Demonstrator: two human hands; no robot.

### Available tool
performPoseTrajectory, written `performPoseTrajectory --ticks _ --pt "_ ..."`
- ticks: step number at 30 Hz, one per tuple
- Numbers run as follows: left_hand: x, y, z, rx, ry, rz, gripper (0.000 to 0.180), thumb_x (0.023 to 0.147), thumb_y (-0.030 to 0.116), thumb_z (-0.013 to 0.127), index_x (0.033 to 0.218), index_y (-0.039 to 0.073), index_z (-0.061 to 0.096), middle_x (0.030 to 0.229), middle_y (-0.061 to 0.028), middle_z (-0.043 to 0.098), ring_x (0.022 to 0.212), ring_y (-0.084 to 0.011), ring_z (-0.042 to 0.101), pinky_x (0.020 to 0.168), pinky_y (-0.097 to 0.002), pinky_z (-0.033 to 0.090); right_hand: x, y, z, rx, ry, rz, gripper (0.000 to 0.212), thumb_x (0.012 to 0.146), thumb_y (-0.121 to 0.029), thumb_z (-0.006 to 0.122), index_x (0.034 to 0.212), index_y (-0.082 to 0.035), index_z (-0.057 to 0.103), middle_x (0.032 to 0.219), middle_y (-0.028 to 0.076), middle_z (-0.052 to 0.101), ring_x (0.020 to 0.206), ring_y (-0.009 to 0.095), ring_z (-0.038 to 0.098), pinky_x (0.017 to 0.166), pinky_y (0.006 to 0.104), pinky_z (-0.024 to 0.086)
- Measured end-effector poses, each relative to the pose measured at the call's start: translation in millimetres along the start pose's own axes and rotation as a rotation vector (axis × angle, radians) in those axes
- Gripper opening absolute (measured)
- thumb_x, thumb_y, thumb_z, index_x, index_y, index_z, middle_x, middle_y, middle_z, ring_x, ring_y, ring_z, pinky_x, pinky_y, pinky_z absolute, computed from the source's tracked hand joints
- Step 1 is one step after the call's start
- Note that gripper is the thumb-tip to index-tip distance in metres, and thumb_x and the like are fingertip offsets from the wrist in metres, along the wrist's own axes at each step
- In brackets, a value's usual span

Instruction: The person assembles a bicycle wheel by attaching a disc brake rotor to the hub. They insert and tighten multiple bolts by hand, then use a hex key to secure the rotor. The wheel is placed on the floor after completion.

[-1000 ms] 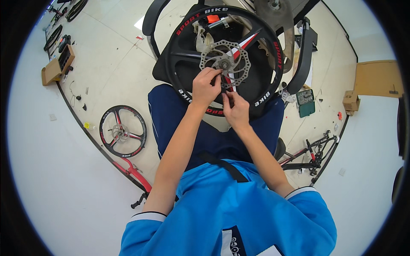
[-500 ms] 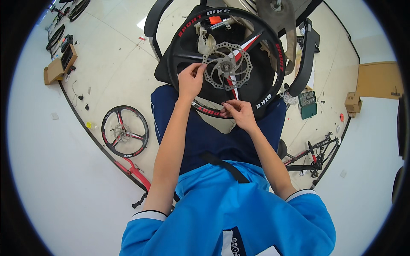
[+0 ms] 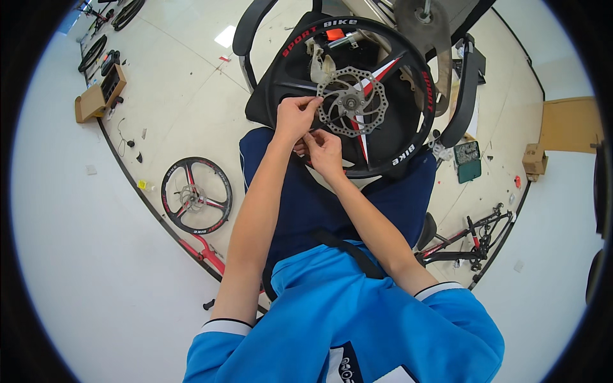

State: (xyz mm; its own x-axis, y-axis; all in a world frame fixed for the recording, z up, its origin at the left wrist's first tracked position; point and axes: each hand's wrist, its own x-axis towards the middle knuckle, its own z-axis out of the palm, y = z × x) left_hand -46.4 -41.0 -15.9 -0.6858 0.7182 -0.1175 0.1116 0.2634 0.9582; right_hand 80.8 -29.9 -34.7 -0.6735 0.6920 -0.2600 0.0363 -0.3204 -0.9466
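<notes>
A black bicycle wheel [image 3: 415, 150] with wide red-and-white-trimmed spokes lies across my lap and the chair. A silver, perforated brake disc [image 3: 351, 102] sits around its hub, facing up. My left hand [image 3: 295, 119] is closed, thumb and forefinger pinched at the disc's left edge. Just below it, over the wheel's lower left rim, my right hand [image 3: 324, 153] has its fingers curled and pressed together, close against the left hand. Whatever lies in those fingertips is hidden. A crumpled whitish wrapping [image 3: 321, 66] rests on the wheel, above the disc's left side.
Black chair armrests [image 3: 465, 96] flank the wheel. On the floor at left lie a second wheel [image 3: 196, 195], a red frame part [image 3: 209, 255] and an opened carton [image 3: 102, 96]. Toward the right are a green case [image 3: 469, 170], a bicycle frame [image 3: 472, 239] and a small carton [image 3: 535, 158].
My right hand has moved left along the wheel's lower rim to the left hand. My left hand stays at the disc's edge. The whole view has shifted slightly.
</notes>
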Motion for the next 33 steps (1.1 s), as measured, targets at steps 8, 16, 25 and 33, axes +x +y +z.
performPoseTrajectory --ticks 8,16,25,33 --pt "-41 2 -2 0.075 -0.058 -0.079 0.032 0.094 0.03 0.073 0.094 -0.002 0.075 0.067 -0.0073 0.068 0.061 -0.0074 0.056 0.059 -0.0285 0.048 1 -8 -36 -0.275 -0.198 -0.069 0.023 0.099 -0.015 0.061 0.093 0.006 0.069 0.074 0.012 0.072 0.063 0.017 0.069 0.059 0.0311 0.054" --pt "-72 -12 12 0.056 0.081 0.155 0.021 0.093 0.018 0.072 0.097 -0.002 0.074 0.082 -0.0106 0.072 0.07 -0.0172 0.067 0.066 -0.0299 0.051 -3 -107 -80 -0.794 -0.258 -0.321 0.024 0.092 -0.019 0.067 0.097 0.004 0.072 0.079 0.019 0.072 0.073 0.03 0.072 0.07 0.037 0.055" --pt "-52 -31 58 -1.401 0.349 -0.502 0.014 0.096 0.017 0.07 0.092 0.008 0.06 0.072 0.0008 0.05 0.058 -0.0118 0.042 0.055 -0.0261 0.037 106 -138 -120 -0.699 0.185 -0.404 0.044 0.096 -0.04 0.066 0.109 0.002 0.072 0.098 0.018 0.075 0.093 0.026 0.073 0.084 0.0363 0.055" --pt "-21 4 45 -1.75 0.687 -0.651 0.026 0.102 0.022 0.036 0.083 0.01 0.049 0.064 -0.0011 0.042 0.057 -0.0166 0.038 0.057 -0.0318 0.036 95 -113 -84 -1.051 0.261 -0.405 0.044 0.099 -0.049 0.056 0.098 -0.008 0.07 0.085 0.019 0.072 0.084 0.043 0.069 0.074 0.0495 0.054"
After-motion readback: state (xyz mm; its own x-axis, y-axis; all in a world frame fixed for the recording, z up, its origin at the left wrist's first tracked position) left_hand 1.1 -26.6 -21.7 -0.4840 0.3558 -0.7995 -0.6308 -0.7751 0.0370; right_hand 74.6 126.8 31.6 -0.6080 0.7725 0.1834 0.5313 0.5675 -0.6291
